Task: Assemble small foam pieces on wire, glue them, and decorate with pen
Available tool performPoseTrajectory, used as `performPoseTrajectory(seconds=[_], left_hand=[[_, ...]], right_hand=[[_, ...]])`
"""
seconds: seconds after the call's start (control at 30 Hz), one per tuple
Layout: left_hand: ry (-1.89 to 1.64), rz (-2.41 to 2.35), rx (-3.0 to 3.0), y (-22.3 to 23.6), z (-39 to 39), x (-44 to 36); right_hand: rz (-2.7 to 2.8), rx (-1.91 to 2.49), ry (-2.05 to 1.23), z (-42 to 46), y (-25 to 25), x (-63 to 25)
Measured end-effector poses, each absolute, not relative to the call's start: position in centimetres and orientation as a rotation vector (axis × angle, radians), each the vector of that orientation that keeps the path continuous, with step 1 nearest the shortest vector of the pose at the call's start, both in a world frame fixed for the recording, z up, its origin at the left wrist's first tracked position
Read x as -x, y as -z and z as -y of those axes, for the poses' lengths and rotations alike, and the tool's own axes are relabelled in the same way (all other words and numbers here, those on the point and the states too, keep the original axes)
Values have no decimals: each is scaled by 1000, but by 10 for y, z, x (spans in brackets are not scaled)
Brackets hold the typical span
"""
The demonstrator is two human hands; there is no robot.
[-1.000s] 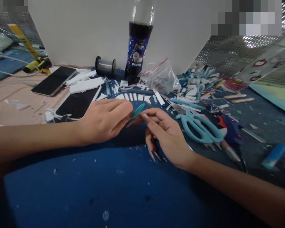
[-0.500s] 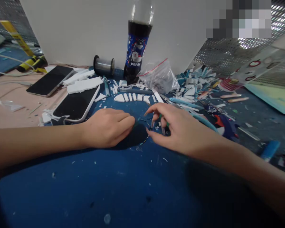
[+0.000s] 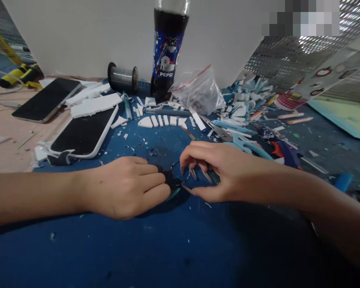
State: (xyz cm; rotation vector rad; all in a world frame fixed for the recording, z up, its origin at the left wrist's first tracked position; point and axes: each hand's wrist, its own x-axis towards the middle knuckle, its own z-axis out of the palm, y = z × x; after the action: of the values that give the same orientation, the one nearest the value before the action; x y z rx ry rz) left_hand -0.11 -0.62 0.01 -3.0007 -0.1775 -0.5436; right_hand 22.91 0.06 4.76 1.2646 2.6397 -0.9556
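Note:
My left hand point(image 3: 130, 188) rests on the blue work surface, its fingers folded closed, knuckles up. A thin, dark beaded string point(image 3: 189, 174) curves in a loop between the two hands and runs to the left fingers; the grip itself is hidden. By those fingertips a narrow teal sliver point(image 3: 174, 195) shows, too small to name. My right hand point(image 3: 216, 170) arches over the loop with fingers curled and apart from the thumb, whose tip is at the string. Tiny beads and bits point(image 3: 151, 154) lie scattered just beyond the hands.
Behind are white fish-shaped pieces point(image 3: 160, 121), scissors point(image 3: 220, 130), a Pepsi bottle point(image 3: 167, 56), a zip bag point(image 3: 199, 94) and a spool of clear line point(image 3: 123, 78). Two phones point(image 3: 84, 134) lie left. A heap of white and blue scraps point(image 3: 246, 98) is at right.
The view has shifted, and both hands sit lower in it. My left hand has turned so its knuckles show more, and the teal sliver has appeared. The right fingers have come closer to the thumb.

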Motion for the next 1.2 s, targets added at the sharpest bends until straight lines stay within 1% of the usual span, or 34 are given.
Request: performPoseTrajectory(seconds=[0.37, 0.67, 0.97, 1.1, 1.2], left_hand=[[367, 129, 3065, 0, 8, -3], [361, 112, 3028, 1, 9, -4], [694, 486, 2834, 5, 9, 1], [709, 428, 2810, 7, 11, 1], [670, 361, 2823, 5, 11, 0]], right_hand=[[-2611, -1356, 1195, 0, -33, -229], [-2612, -1369, 1127, 2, -35, -227], [-2611, -1413, 1181, 3, -31, -227], [-2649, -1421, 1249, 3, -26, -226], [-2674, -1397, 1224, 3, -25, -227]])
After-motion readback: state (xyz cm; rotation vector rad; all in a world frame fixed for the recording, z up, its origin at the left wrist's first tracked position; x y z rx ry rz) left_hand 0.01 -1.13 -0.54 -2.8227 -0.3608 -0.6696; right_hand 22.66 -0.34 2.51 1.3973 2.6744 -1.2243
